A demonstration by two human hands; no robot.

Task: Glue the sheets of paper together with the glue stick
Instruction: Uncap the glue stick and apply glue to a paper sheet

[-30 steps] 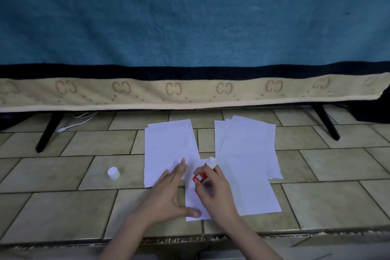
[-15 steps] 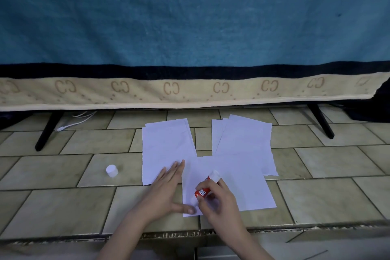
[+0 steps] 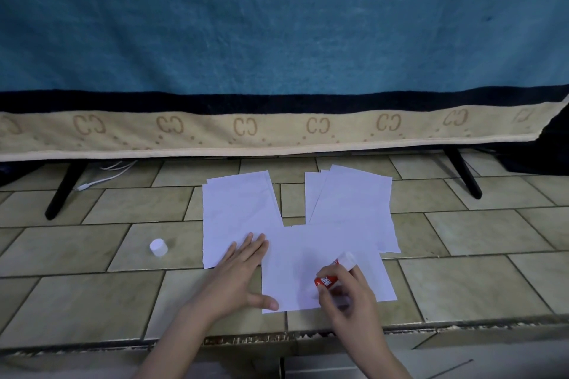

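Note:
A single white sheet (image 3: 320,255) lies nearest me on the tiled surface. My right hand (image 3: 348,295) grips a red glue stick (image 3: 331,275) over the sheet's lower right part, its lower end down by the paper. My left hand (image 3: 243,274) lies flat with fingers spread, pressing the sheet's left edge, thumb on its lower left corner. Behind are two stacks of white sheets, a left stack (image 3: 240,209) and a fanned right stack (image 3: 351,197). The white glue cap (image 3: 159,247) stands to the left.
A striped blanket (image 3: 277,55) hangs across the back over a black-legged stand (image 3: 61,194), with a white cable (image 3: 104,177) under it. The tiled ledge ends at a front edge (image 3: 277,338) just under my wrists.
My right hand has carried the glue stick to the right and nearer me across the front sheet. The left hand has stayed pressing the sheet's left edge.

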